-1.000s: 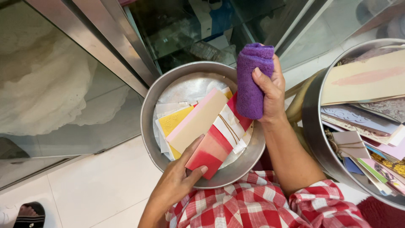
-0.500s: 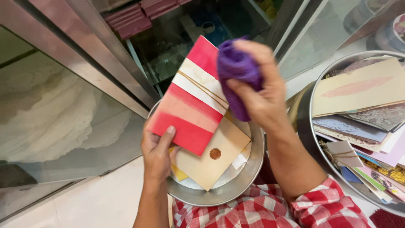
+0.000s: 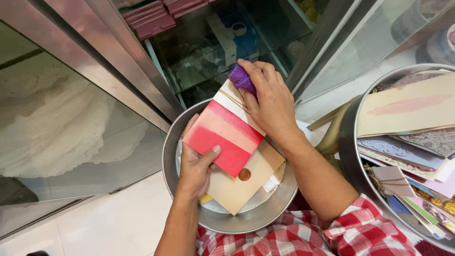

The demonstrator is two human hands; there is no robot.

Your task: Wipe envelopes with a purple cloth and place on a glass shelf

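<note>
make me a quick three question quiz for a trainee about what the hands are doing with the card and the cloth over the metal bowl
1. True or false: the left hand holds the red and pink card by its lower edge.
2. What does the right hand press onto the card's top end? A) a purple cloth B) a sponge C) a brush
3. Fill in: a beige envelope with a small round ____ seal lies under the card in the round metal bowl.

Key: 1 true; 2 A; 3 copper-coloured.
</note>
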